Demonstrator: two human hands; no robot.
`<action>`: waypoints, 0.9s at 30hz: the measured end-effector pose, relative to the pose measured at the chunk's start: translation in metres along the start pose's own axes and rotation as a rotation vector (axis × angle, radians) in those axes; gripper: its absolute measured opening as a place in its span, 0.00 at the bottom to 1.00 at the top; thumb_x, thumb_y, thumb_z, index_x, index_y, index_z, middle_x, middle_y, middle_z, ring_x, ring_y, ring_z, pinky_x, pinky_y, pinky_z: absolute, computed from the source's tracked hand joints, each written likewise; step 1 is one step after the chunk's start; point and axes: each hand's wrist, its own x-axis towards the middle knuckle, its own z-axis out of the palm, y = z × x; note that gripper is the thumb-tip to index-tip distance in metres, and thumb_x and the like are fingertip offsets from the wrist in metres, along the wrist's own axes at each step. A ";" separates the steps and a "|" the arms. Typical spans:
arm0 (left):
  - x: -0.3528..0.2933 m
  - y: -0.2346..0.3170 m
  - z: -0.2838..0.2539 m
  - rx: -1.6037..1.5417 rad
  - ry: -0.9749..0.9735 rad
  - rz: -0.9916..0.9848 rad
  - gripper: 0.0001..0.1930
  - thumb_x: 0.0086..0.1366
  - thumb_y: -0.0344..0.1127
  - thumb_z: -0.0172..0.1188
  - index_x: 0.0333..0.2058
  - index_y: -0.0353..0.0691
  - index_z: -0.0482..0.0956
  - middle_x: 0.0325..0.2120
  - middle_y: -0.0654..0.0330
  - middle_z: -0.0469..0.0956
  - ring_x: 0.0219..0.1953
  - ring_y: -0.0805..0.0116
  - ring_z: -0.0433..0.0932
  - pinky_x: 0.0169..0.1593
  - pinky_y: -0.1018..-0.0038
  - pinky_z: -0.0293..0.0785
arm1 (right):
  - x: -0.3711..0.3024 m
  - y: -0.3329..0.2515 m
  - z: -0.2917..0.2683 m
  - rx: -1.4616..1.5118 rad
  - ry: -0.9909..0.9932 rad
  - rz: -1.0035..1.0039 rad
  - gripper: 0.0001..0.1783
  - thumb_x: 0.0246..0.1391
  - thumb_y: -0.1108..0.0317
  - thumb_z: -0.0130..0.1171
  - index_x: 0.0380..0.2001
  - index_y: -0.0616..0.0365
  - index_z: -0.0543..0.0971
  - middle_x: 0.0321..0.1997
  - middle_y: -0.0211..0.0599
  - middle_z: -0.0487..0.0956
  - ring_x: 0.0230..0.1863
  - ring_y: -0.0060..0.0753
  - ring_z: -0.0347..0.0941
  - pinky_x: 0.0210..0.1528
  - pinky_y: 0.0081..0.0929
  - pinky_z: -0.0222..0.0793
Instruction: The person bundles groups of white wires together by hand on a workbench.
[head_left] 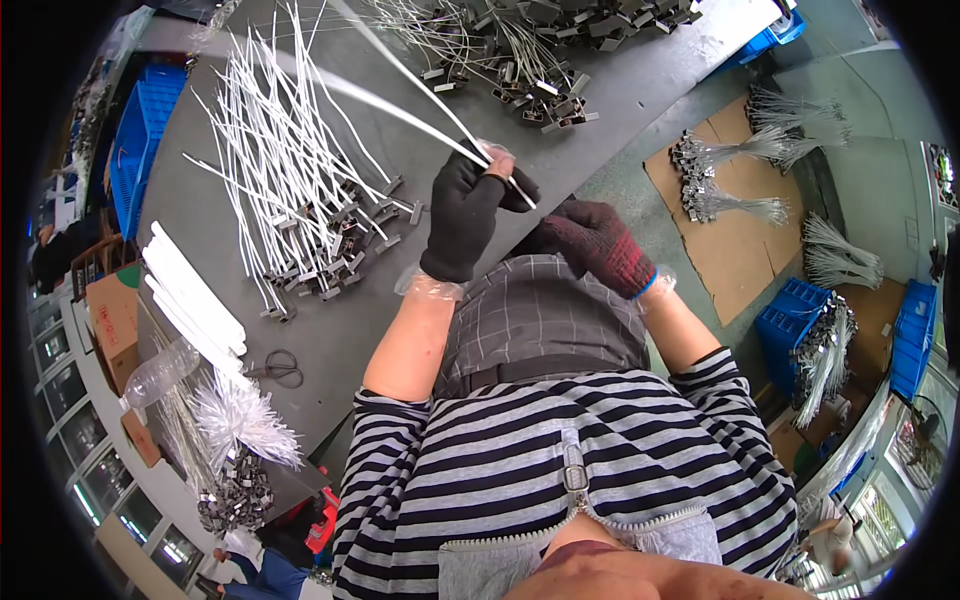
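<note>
My left hand [468, 212], in a black glove with bare fingertips, pinches two long white tubes [425, 122] above the front of the table. Their lower ends come out below the thumb, and their upper parts run up to the left, blurred. Just right of it, near the table edge, is my right hand [597, 246] in a black and red glove. Its fingers are curled in, and what they hold, if anything, is hidden. Left of my hands lies a pile of white-sleeved wires with metal clips [300, 190] at their near ends.
Uncovered wires with metal clips [535, 85] heap at the table's far side. Thick white tubes [195, 300], scissors [277, 369] and a clear plastic bottle [160, 375] lie at left. Wire bundles [735, 200] rest on cardboard [735, 262] on the floor at right, near a blue crate [790, 318].
</note>
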 end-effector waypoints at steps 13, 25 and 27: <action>-0.008 0.022 -0.005 0.209 0.140 -0.009 0.08 0.67 0.33 0.57 0.31 0.35 0.80 0.17 0.64 0.77 0.19 0.81 0.71 0.23 0.83 0.65 | 0.026 0.001 0.010 0.611 0.006 -0.072 0.28 0.64 0.41 0.44 0.41 0.57 0.77 0.22 0.28 0.73 0.16 0.20 0.64 0.17 0.19 0.58; -0.015 0.012 -0.006 0.232 0.041 -0.030 0.10 0.66 0.33 0.58 0.28 0.33 0.78 0.14 0.65 0.74 0.16 0.80 0.69 0.21 0.80 0.63 | 0.045 0.000 0.047 0.491 -0.101 -0.181 0.21 0.65 0.52 0.46 0.44 0.61 0.74 0.29 0.35 0.78 0.25 0.23 0.73 0.28 0.20 0.67; -0.015 0.014 -0.009 0.238 0.039 -0.041 0.10 0.66 0.33 0.58 0.28 0.34 0.78 0.14 0.66 0.74 0.16 0.80 0.69 0.21 0.80 0.63 | 0.049 0.003 0.052 0.093 0.054 -0.472 0.17 0.65 0.58 0.49 0.45 0.62 0.72 0.30 0.35 0.78 0.29 0.23 0.74 0.31 0.20 0.70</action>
